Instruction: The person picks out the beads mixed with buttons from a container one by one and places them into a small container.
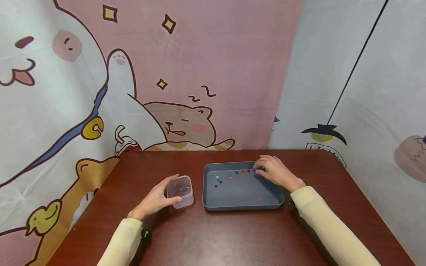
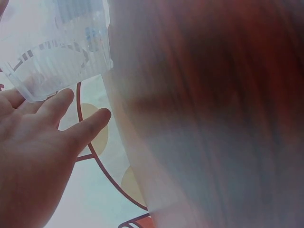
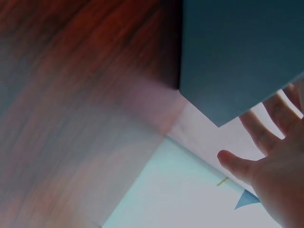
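Note:
My left hand (image 1: 156,199) grips a clear plastic tub (image 1: 187,201), thumb on the near side and fingers round the far side. A few small beads (image 1: 184,188), one of them blue, lie inside the tub. To its right sits a shallow grey tray (image 1: 243,192) with several small coloured beads scattered in it. My right hand (image 1: 274,170) reaches over the tray's back right corner, fingers bent down among dark beads (image 1: 261,168). Whether it pinches one I cannot tell. In the right wrist view the tray's wall (image 3: 237,52) hides its fingertips.
Red beads (image 1: 246,171) lie along the tray's back edge, left of the right hand. A pink ring-shaped bead (image 1: 259,199) is near the front, and a blue one (image 1: 216,186) at the left. The brown wooden table (image 1: 213,236) meets cartoon-printed cloth (image 1: 213,55) behind.

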Demonstrator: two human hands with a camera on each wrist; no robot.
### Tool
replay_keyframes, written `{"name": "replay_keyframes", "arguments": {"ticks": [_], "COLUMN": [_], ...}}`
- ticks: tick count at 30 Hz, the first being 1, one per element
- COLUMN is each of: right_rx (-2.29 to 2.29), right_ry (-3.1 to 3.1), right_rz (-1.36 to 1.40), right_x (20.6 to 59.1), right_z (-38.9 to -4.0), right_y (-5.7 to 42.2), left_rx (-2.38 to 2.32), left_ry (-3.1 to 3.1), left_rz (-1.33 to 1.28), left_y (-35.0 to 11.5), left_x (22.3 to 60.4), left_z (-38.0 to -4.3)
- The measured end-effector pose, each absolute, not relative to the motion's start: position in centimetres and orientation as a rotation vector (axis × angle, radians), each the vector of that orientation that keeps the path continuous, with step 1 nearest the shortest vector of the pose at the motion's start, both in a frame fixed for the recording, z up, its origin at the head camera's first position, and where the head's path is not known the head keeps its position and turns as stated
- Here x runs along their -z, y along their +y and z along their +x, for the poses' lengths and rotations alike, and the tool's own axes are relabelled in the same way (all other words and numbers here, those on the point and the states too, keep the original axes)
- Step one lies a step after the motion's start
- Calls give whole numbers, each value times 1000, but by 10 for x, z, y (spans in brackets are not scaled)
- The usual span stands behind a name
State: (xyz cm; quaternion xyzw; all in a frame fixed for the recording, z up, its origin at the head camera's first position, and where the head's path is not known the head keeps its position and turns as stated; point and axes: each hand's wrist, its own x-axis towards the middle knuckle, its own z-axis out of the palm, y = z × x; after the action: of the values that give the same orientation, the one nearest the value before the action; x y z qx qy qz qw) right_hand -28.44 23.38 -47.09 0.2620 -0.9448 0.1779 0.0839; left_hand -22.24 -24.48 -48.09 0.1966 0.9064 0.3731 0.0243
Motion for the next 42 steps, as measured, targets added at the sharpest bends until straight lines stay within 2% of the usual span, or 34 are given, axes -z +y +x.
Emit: {"name": "replay_keyframes", "arguments": {"ticks": [18,42], "right_rx": [-682,-833], "right_ry": [-2736,-2610], "right_rz": [821,726], "right_x": [458,443], "right_z": [-267,-240], "right_y": [242,226], "left_rx": [-1130,-1103], "left_ry": [2817,2829], "left_rz": [607,602], "left_y": [-245,-244], "left_x": [481,478], "left_z": [-222,-222]}}
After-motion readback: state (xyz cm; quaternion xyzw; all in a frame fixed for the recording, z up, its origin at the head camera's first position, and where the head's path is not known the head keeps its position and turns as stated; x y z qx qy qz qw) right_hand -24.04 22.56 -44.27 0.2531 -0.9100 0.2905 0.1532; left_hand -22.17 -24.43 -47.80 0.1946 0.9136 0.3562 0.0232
